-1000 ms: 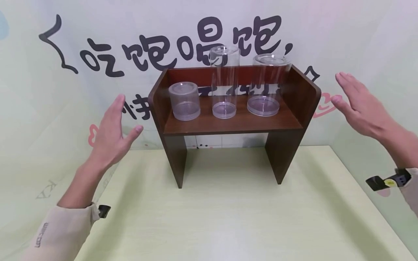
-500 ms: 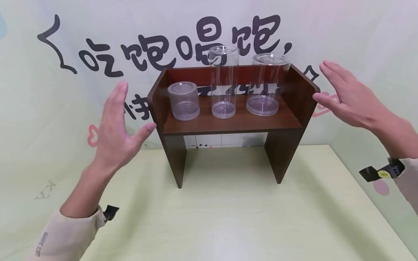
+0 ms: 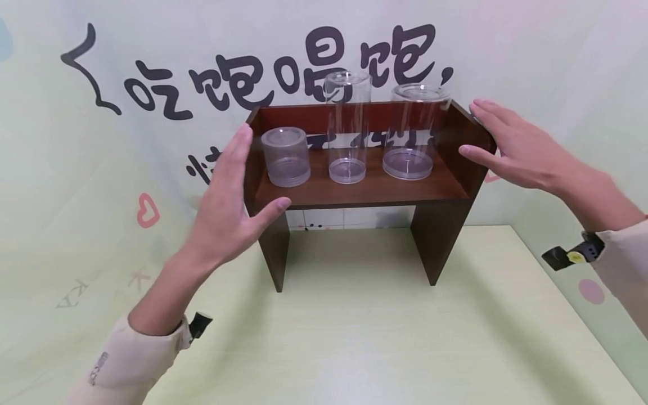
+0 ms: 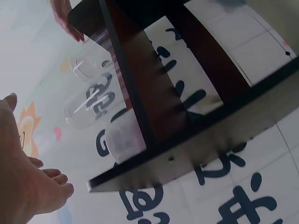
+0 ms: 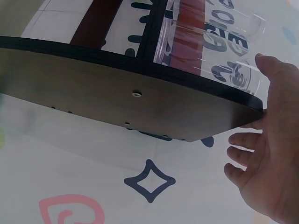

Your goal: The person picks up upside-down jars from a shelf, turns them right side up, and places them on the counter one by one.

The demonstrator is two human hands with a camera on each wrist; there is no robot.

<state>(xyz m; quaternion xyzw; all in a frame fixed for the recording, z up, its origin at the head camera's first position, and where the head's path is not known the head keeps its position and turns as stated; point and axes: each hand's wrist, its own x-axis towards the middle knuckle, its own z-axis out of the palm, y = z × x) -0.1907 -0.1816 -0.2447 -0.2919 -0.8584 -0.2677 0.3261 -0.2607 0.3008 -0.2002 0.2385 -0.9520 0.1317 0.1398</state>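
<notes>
A dark brown wooden shelf [image 3: 364,196] stands on the table with three clear cylindrical containers on its board. The short container [image 3: 286,158] is on the left, the tall narrow one [image 3: 348,124] in the middle, the wide one [image 3: 416,132] on the right. My left hand [image 3: 223,208] overlaps the left side panel in the head view, thumb spread; the left wrist view shows a gap between hand and panel [image 4: 205,144]. My right hand [image 3: 523,149] is right at the upper corner of the right panel [image 5: 135,93], thumb on the inner side and fingers towards the outer face.
The pale tabletop [image 3: 354,337] extends in front of the shelf and under it. Behind hangs a white backdrop [image 3: 167,34] with large dark characters and pink hearts. A small black device [image 3: 574,256] is strapped at the right sleeve cuff, another device [image 3: 199,325] at the left.
Both hands have moved inward to the shelf's sides, the left one rightward and the right one leftward. The shelf and containers stay where they were.
</notes>
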